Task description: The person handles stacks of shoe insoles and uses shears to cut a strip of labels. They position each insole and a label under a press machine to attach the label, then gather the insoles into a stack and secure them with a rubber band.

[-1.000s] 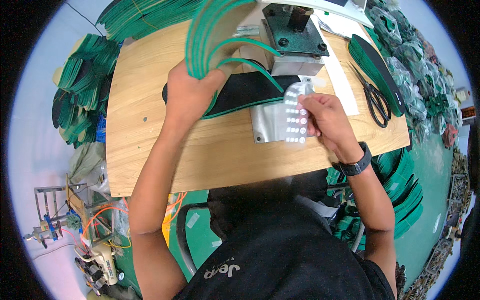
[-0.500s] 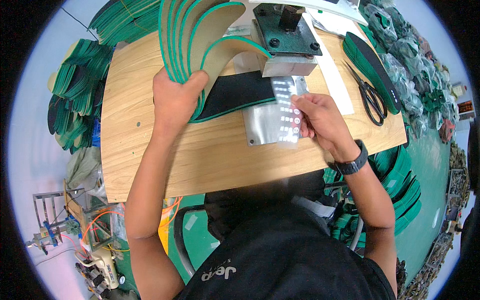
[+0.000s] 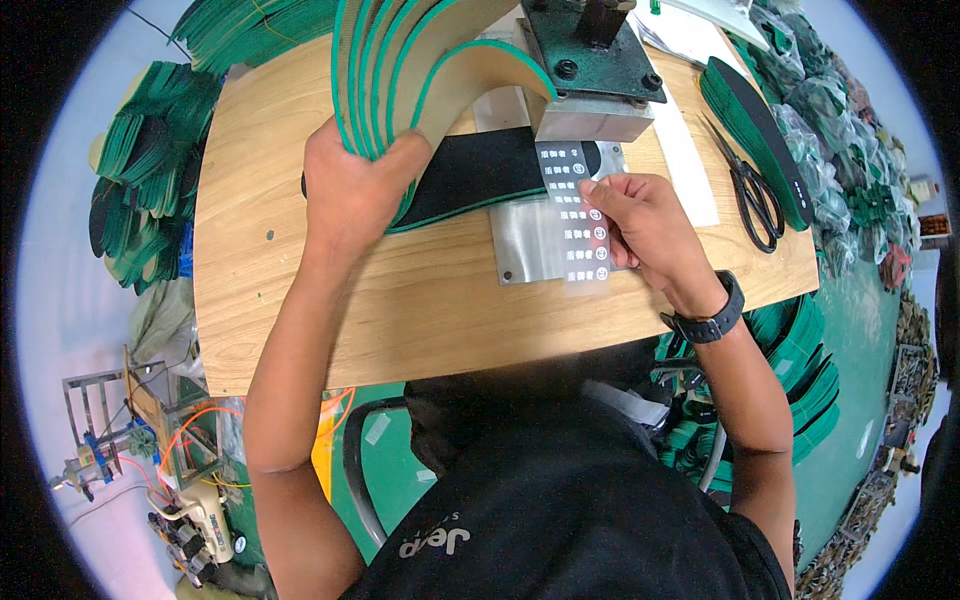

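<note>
Left hand (image 3: 350,190) gripping; right hand (image 3: 635,215) pinching.

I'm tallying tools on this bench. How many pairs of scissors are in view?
1. The scissors lie on the table at its right end, blades pointing away, beyond the right hand. Others may be hidden under the insole piles.

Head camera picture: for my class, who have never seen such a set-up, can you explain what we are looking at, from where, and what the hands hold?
The camera sits on a person's head and looks down, so the edges bend. Both forearms are that person's own. The left hand holds a fanned stack of green-edged insoles. The right hand pinches a clear strip of printed labels over a metal plate. A black insole lies on the wooden table, under a green press. Scissors lie to the right.
</note>
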`<control>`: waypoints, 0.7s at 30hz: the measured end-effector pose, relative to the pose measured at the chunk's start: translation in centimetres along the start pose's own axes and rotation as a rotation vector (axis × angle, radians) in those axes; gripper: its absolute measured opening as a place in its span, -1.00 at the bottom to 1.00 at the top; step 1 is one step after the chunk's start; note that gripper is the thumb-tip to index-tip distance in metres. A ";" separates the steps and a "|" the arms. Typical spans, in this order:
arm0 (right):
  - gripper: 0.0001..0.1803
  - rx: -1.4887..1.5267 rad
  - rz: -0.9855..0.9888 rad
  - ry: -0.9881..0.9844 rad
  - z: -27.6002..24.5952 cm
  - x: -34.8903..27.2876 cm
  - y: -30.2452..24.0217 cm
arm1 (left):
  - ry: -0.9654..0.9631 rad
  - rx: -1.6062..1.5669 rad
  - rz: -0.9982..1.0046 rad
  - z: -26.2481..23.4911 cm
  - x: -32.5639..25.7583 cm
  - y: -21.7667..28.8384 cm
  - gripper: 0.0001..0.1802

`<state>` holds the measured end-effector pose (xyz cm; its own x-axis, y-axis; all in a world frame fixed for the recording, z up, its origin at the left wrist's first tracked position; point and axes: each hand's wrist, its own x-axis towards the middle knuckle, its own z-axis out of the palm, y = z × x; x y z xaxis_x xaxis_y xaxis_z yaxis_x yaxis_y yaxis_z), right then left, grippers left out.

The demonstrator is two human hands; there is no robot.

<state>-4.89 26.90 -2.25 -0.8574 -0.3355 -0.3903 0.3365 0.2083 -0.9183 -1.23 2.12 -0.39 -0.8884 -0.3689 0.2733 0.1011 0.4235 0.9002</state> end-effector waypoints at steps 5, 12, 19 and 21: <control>-0.70 -0.021 -0.008 0.020 0.0 0.0 0.2 | -0.078 0.120 -0.011 0.3 -0.3 0.6 -0.78; -0.69 0.011 -0.004 0.037 0.4 -0.4 0.1 | -0.374 0.440 0.328 1.0 0.4 -0.5 -0.29; -0.72 0.021 -0.058 -0.023 -0.4 -1.4 0.1 | -0.381 0.559 0.345 1.1 0.0 0.8 -0.27; -0.73 0.001 -0.045 0.067 -0.9 -2.6 0.5 | -0.351 0.585 0.295 0.9 -0.3 0.3 -0.42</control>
<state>-2.88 28.71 -1.60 -0.8958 -0.2822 -0.3434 0.2975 0.1933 -0.9349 -1.35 3.04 -0.52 -0.9620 0.0731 0.2631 0.1898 0.8718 0.4516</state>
